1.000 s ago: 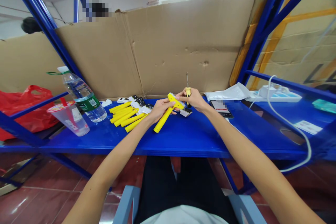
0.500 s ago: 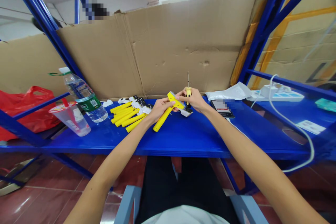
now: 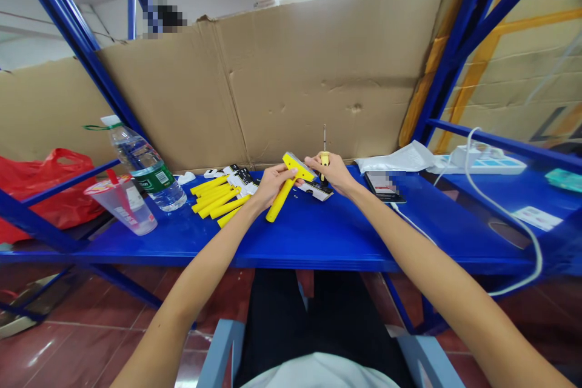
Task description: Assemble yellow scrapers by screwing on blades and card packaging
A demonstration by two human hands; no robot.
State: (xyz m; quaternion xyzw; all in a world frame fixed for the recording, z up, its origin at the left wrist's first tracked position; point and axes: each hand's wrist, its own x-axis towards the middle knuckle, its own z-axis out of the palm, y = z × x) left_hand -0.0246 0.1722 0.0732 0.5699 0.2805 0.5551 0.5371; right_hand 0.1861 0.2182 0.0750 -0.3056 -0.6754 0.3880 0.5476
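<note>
My left hand (image 3: 275, 182) is closed round the neck of a yellow scraper (image 3: 284, 197), its handle slanting down towards me and its wide head up and to the right. My right hand (image 3: 335, 171) grips a screwdriver (image 3: 324, 157) with a yellow and black handle; its metal shaft points upward. The right fingertips are close to the right end of the scraper's head, apart from it as far as I can see. Beneath the hands lies a black-and-white piece (image 3: 317, 191) on the blue table (image 3: 318, 236). More yellow scrapers (image 3: 213, 197) lie side by side left of my left hand.
A water bottle (image 3: 152, 173) and a plastic cup (image 3: 125, 206) lean at the left, by a red bag (image 3: 54, 194). A phone (image 3: 384, 187) with a white cable, a white packet (image 3: 395, 159) and a power strip (image 3: 493, 163) lie at the right. Cardboard (image 3: 318, 85) walls the back.
The scraper has shifted slightly up and left, its head turning a little. My right fingers have come away from its head, and the screwdriver stays in my right hand.
</note>
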